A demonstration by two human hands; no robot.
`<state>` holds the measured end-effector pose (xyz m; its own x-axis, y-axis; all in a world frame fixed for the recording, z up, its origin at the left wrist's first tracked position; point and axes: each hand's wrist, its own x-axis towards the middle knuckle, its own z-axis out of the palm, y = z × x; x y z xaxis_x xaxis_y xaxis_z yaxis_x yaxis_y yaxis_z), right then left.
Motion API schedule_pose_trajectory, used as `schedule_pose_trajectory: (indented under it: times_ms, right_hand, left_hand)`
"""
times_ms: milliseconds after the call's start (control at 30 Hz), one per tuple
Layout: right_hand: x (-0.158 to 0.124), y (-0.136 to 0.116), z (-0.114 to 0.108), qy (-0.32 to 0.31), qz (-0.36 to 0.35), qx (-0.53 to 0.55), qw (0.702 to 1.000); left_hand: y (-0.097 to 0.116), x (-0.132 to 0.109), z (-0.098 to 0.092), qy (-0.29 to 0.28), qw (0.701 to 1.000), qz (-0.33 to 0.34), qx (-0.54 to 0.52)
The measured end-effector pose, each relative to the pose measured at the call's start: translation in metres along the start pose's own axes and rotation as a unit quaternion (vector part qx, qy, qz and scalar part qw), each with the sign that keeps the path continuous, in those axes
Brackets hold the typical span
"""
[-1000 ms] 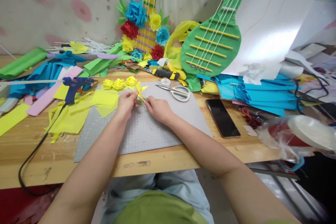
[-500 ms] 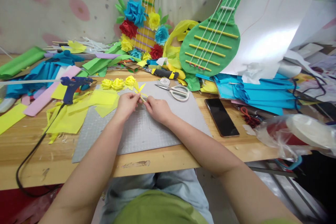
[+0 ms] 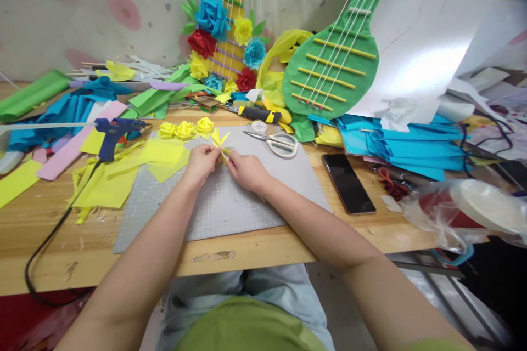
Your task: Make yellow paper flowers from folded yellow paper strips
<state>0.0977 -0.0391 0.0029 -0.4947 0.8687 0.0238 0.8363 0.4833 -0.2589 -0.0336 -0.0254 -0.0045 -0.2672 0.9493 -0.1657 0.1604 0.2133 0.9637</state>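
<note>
Over the grey cutting mat (image 3: 255,208) my two hands meet, both with fingers pinched together. Between them is a small piece of yellow crepe paper (image 3: 219,138), its pointed ends fanned out above the fingertips. My left hand (image 3: 202,163) grips its base from the left. My right hand (image 3: 247,170) pinches a narrow yellow end on the other side. Just behind my hands sit several yellow paper flowers (image 3: 185,130). White-handled scissors (image 3: 280,144) lie on the mat to the right, beside a small roll of tape (image 3: 259,127).
A blue glue gun (image 3: 109,139) with a black cord lies left, near yellow paper sheets (image 3: 162,151). A phone (image 3: 348,184) rests right of the mat. Behind stand a green paper lute (image 3: 331,71) and a yellow flower-trimmed one (image 3: 234,5). A black-and-yellow cutter (image 3: 259,114) lies before them.
The yellow paper's pointed ends have turned and spread slightly between my fingers. Both hands stay in nearly the same place.
</note>
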Motion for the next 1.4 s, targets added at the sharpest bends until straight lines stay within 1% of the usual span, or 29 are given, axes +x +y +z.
schedule_pose_trajectory:
  times_ms: [133,233,267,333,400,433,500,633,700,900,1000,1067,1133,1233,1267,1333,1400]
  right_hand:
    - [0.003,0.003,0.001,0.003,0.019,-0.004,1.000]
    - [0.005,0.006,0.002,0.017,0.029,-0.003,0.999]
    - [0.005,0.007,0.003,0.021,0.033,-0.003,0.999]
    - [0.005,0.008,0.004,0.032,0.040,-0.002,0.999]
    - [0.004,0.009,0.004,0.037,0.041,0.000,0.998]
    - [0.004,0.009,0.003,0.038,0.037,0.002,0.999]
    - [0.003,0.009,0.002,0.033,0.025,0.010,0.999]
    - [0.001,0.009,0.001,0.021,-0.004,0.020,1.000]
    - [0.002,0.009,0.002,0.021,-0.012,0.019,1.000]
    - [0.004,0.009,0.006,0.018,-0.029,0.014,0.999]
    - [0.005,0.008,0.005,0.020,-0.023,0.017,0.999]
    - [0.006,0.009,0.004,0.025,-0.009,0.025,0.999]
    - [0.006,0.009,0.003,0.034,0.006,0.038,0.999]
    - [0.007,0.012,0.002,0.049,0.024,0.057,0.997]
    - [0.007,0.014,0.002,0.055,0.030,0.063,0.996]
    - [0.008,0.017,0.002,0.069,0.040,0.083,0.993]
    - [0.009,0.019,0.004,0.086,0.045,0.115,0.989]
  left_hand:
    - [0.002,-0.001,0.004,-0.009,1.000,-0.013,0.000]
    - [0.002,0.002,0.001,-0.008,1.000,-0.013,0.018]
    - [0.001,0.004,-0.001,0.003,0.999,-0.007,0.038]
    - [-0.004,0.009,-0.005,0.043,0.994,0.019,0.096]
    - [-0.008,0.014,-0.010,0.074,0.988,0.048,0.127]
    - [-0.009,0.016,-0.011,0.080,0.986,0.058,0.135]
    - [-0.010,0.018,-0.013,0.082,0.986,0.060,0.133]
    - [-0.005,0.015,-0.011,0.065,0.994,0.006,0.083]
    - [-0.003,0.013,-0.009,0.065,0.996,-0.008,0.058]
    - [-0.005,0.015,-0.006,0.111,0.991,0.019,0.066]
    - [-0.006,0.016,-0.006,0.101,0.993,0.019,0.059]
    - [-0.004,0.014,-0.007,0.096,0.991,0.044,0.083]
    - [-0.001,0.010,-0.008,0.105,0.980,0.081,0.150]
    - [0.004,0.003,-0.009,0.129,0.950,0.115,0.261]
    - [0.004,0.001,-0.009,0.134,0.938,0.136,0.288]
    - [0.003,-0.001,-0.008,0.135,0.913,0.199,0.329]
    - [0.000,0.000,-0.005,0.129,0.893,0.250,0.350]
